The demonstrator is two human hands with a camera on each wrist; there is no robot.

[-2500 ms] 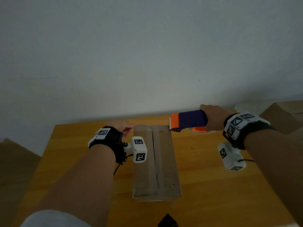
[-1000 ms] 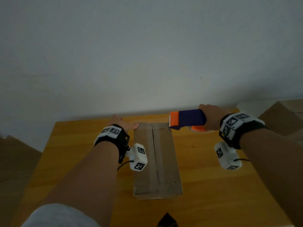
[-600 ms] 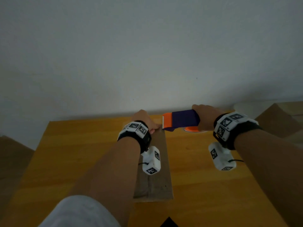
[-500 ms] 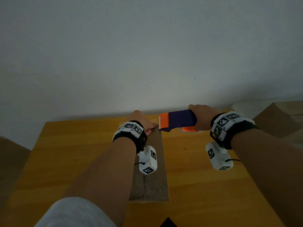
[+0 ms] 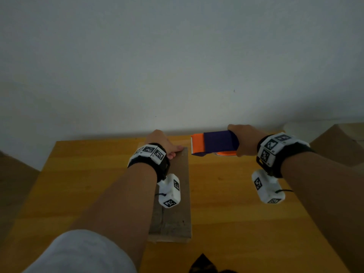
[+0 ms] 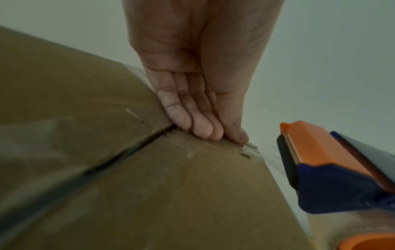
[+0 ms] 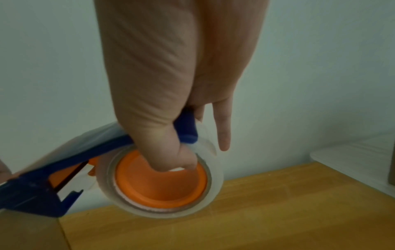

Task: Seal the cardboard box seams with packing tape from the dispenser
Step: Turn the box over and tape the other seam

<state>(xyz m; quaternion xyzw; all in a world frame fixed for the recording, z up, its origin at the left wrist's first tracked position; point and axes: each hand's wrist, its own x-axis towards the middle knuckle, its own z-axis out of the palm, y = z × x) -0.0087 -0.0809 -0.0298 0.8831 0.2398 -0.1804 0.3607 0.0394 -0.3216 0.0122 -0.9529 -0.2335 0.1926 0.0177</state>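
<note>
A long narrow cardboard box [image 5: 177, 219] lies on the wooden table [image 5: 88, 184], its centre seam running away from me. My left hand [image 5: 163, 143] is at the box's far end; in the left wrist view its straight fingers [image 6: 198, 125] press down on the far edge right at the seam of the box [image 6: 171, 194]. My right hand [image 5: 244, 143] grips a blue and orange tape dispenser [image 5: 213, 143], held just right of the box's far right corner. In the right wrist view the thumb hooks into the orange hub of the clear roll on the dispenser [image 7: 162, 182].
A pale wall rises directly behind the table's far edge. Brown cardboard boxes [image 5: 338, 142] stand off the table to the right, beside a white surface [image 7: 352, 162]. A brown shape [image 5: 13, 174] sits low at the left.
My left hand has moved right, from beside the box's far left corner onto the far end at the seam. My right hand still holds the dispenser by the far right corner.
</note>
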